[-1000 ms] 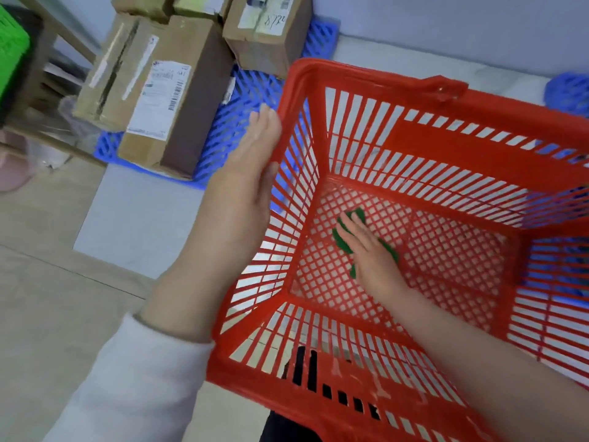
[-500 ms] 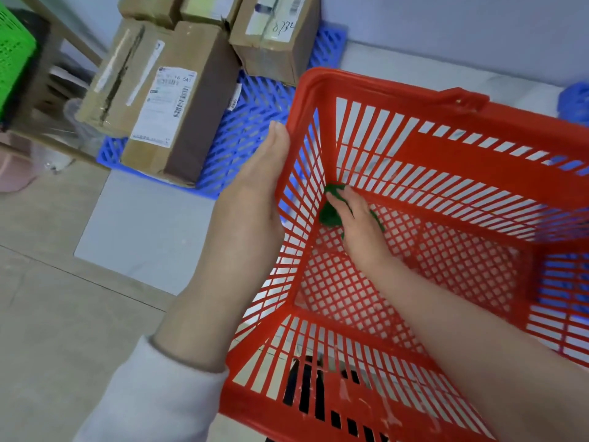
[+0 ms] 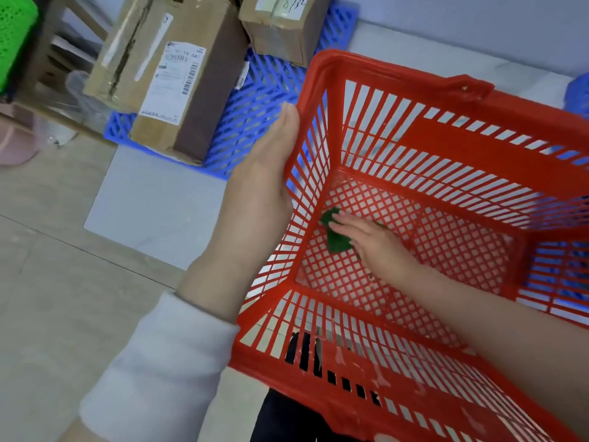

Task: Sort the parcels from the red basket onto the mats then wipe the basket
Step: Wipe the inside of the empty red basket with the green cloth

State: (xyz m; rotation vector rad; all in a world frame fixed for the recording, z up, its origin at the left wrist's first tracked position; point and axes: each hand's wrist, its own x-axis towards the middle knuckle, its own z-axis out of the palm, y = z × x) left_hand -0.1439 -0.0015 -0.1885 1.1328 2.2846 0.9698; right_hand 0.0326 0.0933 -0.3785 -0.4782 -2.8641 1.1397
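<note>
**Head view, single entry.**

**Item:** red basket [image 3: 392, 71], right half of the frame, tilted with its opening towards the camera. No parcels are left inside.

**Sorted stock:** large parcel [image 3: 165, 90] and smaller parcel [image 3: 280, 23], upper left and upper centre, both resting on the blue mat [image 3: 255, 100]. The sorting looks done and the wiping is under way.

**Hazards, as judged:**
- The basket is steadied from one side only, so a hard stroke towards the far wall could twist or slide it away from the bracing palm.
- The green cloth [image 3: 336, 242] is small and bunched. It could snag on the lattice floor or slip out from under the fingers, leaving bare fingertips to scrape the mesh.
- The wiping sits in the floor's left corner, so the slatted walls and the right end may get missed.
- The basket's upper-left corner is near the smaller parcel and could knock it if the basket swings.

**Left grip** [image 3: 264, 173]: open, with palm and straight fingers laid flat against the outside of the basket's left wall, fingertips at the rim. It clasps nothing.

**Right grip** [image 3: 374, 242]: inside the basket, with fingers stretched out over the cloth and pressing it onto the mesh floor just beside the left wall. The thumb is hidden, so a pinch underneath cannot be ruled out.
</note>
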